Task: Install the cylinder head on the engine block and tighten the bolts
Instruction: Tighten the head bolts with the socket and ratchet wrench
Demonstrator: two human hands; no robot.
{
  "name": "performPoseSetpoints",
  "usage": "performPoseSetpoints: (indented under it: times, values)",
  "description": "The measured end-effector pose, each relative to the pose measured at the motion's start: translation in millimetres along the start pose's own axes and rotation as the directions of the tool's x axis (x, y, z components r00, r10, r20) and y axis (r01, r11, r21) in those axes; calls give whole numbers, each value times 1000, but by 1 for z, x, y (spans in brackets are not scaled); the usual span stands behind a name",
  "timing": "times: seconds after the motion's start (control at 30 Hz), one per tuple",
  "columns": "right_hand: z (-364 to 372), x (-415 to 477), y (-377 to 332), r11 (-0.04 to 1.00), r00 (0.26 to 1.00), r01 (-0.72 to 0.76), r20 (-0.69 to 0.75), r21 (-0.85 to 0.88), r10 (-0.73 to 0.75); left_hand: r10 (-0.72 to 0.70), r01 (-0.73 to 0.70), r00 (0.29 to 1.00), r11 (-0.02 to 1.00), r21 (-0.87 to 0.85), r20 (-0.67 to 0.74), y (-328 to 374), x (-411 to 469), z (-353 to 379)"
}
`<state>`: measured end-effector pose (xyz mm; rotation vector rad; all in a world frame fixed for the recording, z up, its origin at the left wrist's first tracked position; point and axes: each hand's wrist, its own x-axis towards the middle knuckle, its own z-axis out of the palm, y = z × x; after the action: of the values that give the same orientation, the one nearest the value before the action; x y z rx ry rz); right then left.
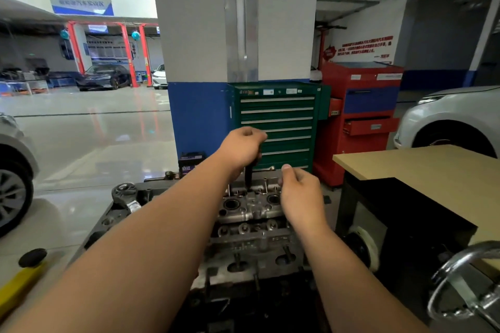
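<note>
Reaching forward from the bottom of the frame, two bare arms meet over a grey metal cylinder head (251, 213) in the lower centre. It sits on a darker engine block (238, 303), which is mostly in shadow.

The left hand (240, 149), just above centre, has its fingers curled tightly round the top of a black tool (248, 177). This tool stands upright, with its lower end down in the far part of the head. Holding it from the top probably lets the person steady or turn it on a bolt, though the bolt itself is hidden.

The right hand (300, 197) hovers just right of the tool, above the head's far right corner. Its fingers are curled inward and the thumb is raised. Whether they pinch anything cannot be told. It seems placed close by to help guide the tool.

Behind the hands, a green tool cabinet (278, 121) stands against a blue and white pillar (194, 62). All its drawers are shut, so their contents are unseen. To its right, a red cabinet (362, 105) has two drawers pulled partly out, but nothing inside them shows.

A wooden-topped surface (433, 167) fills the right edge. A chrome handwheel (457, 281) sits at the lower right.
</note>
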<state>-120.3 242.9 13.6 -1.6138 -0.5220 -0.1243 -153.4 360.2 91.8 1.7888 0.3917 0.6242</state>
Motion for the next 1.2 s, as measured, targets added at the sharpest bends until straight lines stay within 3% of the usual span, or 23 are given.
performPoseSetpoints:
  times: [0.07, 0.17, 0.33, 0.47, 0.63, 0.77, 0.9, 1.0, 1.2]
  values:
    - [6, 18, -7, 1000, 999, 3, 36, -23, -2, 2, -3, 1000, 999, 41, 19, -10, 6, 2]
    - [23, 42, -15, 989, 989, 79, 137, -129, -61, -9, 9, 1000, 998, -55, 5, -20, 14, 0]
    - [42, 49, 6, 957, 961, -7, 263, -290, 87, -7, 16, 999, 980, -200, 48, -27, 20, -1]
    - [37, 51, 3, 953, 927, 14, 361, -304, 101, 54, -51, 998, 997, -58, 45, -31, 22, -1]
    - [34, 61, -7, 913, 795, 127, 590, -389, 141, 104, -104, 995, 994, 47, 3, -34, 24, -8]
    - [32, 56, -2, 929, 823, 154, 564, -335, 67, 140, -141, 990, 982, 129, 23, -40, 24, -10]
    - [33, 54, 1, 895, 858, 224, 514, -386, 7, 218, -180, 972, 933, 311, -92, -50, 21, -6]
    - [39, 53, -1, 863, 863, 261, 506, -432, -8, 244, -190, 960, 926, 325, -134, -55, 19, -2]
    - [41, 51, -1, 847, 875, 255, 485, -467, 4, 193, -175, 981, 931, 320, -26, -48, 26, 0]
